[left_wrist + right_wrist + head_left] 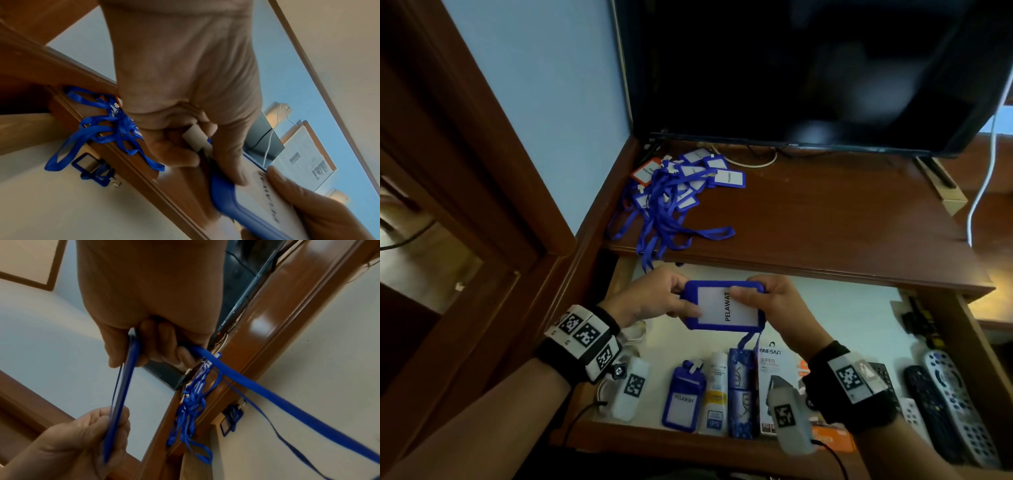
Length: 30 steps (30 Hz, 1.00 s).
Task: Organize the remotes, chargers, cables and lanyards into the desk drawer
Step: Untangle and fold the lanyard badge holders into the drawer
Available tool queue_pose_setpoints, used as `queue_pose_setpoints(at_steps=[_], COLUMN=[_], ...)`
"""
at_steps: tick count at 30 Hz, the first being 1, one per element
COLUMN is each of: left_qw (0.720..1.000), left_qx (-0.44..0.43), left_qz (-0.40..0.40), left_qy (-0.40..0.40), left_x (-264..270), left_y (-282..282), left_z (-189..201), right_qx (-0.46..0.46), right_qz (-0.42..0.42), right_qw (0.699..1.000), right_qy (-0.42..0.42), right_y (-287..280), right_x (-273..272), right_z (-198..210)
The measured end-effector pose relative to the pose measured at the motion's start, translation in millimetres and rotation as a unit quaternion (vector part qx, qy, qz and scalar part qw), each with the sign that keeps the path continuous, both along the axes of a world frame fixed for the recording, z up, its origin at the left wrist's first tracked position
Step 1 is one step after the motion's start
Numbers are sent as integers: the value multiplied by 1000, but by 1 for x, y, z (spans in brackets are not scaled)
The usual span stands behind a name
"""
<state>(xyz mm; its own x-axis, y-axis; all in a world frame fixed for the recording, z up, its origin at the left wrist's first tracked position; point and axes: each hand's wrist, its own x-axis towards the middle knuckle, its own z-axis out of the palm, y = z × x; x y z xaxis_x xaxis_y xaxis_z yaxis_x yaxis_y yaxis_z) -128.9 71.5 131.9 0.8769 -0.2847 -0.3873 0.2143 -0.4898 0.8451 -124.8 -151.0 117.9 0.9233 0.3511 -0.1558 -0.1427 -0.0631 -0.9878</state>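
Both hands hold a blue badge holder (pixel 719 306) marked PELAWAT flat above the open drawer (pixel 859 308). My left hand (pixel 664 299) pinches its left edge and white clip (pixel 194 135); my right hand (pixel 767 298) pinches the right edge, thumb on the card. Its blue strap (pixel 267 394) runs from under my right fingers down toward the drawer. A tangled pile of blue lanyards (pixel 674 192) with badges lies on the desk top's left side, some straps hanging over the edge. Another blue badge holder (pixel 681 401) lies in the drawer, and remotes (pixel 948 407) fill its right end.
A dark TV (pixel 808 68) stands at the back of the desk (pixel 842 212), with a white cable (pixel 983 171) hanging at right. The drawer also holds a white tube (pixel 715 394), blue cans (pixel 741 394), a boxed charger (pixel 777 363) and dark items at its far right (pixel 917 318).
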Motion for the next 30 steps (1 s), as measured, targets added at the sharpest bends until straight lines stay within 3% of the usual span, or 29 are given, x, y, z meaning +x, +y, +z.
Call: queue_pose_setpoints(at_steps=[3,6,10,12,14,19,22,26,30], left_qw=[999,985,923,897,888,913,936,965,981], left_qx=[0,-64,-137,-147,-134,17,98,155,145], left_qz=[46,155,353,409,429,379,305,177,81], left_qy=[-20,-46,-67,-80,-99,-149,-145,-116,-98], left_x=[1,2,6,5,2,-7,-17,-25,-29], left_y=[4,7,14,17,20,21,8,-11,-12], left_z=[-3,-4,-13,-15,-18,-34,-40,-49,-46], right_qx=[37,54,75,73,66,96,100,27,-46], right_qz=[-16,-19,-32,-21,-1,73,95,57,22], right_qw=[999,998,997,997,998,992,990,998,999], right_qy=[16,7,16,19,24,47,35,-1,-4], right_y=[6,11,13,12,12,23,34,45,40], right_x=[-8,-12,-10,-9,-9,-13,-14,-6,13], right_z=[-6,-11,-15,-14,-11,4,17,28,29])
